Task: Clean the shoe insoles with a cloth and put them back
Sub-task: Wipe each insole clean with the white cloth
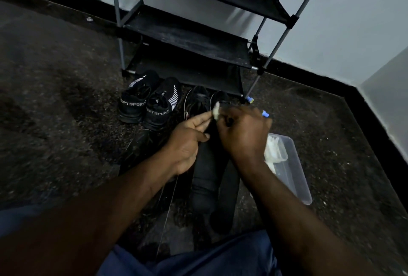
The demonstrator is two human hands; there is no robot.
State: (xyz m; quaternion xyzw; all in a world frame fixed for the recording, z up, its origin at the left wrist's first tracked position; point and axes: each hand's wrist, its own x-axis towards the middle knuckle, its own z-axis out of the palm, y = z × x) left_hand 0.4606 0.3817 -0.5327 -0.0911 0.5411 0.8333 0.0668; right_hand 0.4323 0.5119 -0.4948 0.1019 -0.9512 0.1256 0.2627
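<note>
We see our two bare forearms, no sleeves, watch or rings on the left hand or right hand. At six o'clock, blue trousers cover our legs.

Black sneakers bear white stripes; the insole is black.

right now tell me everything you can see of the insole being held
The insole is a long, flat, black piece, matte and foam-like, held lengthwise with its far end up between both hands. The left hand grips its left edge; the right hand presses a small whitish cloth near its top. Its near end hangs low beside a second dark insole.
</note>
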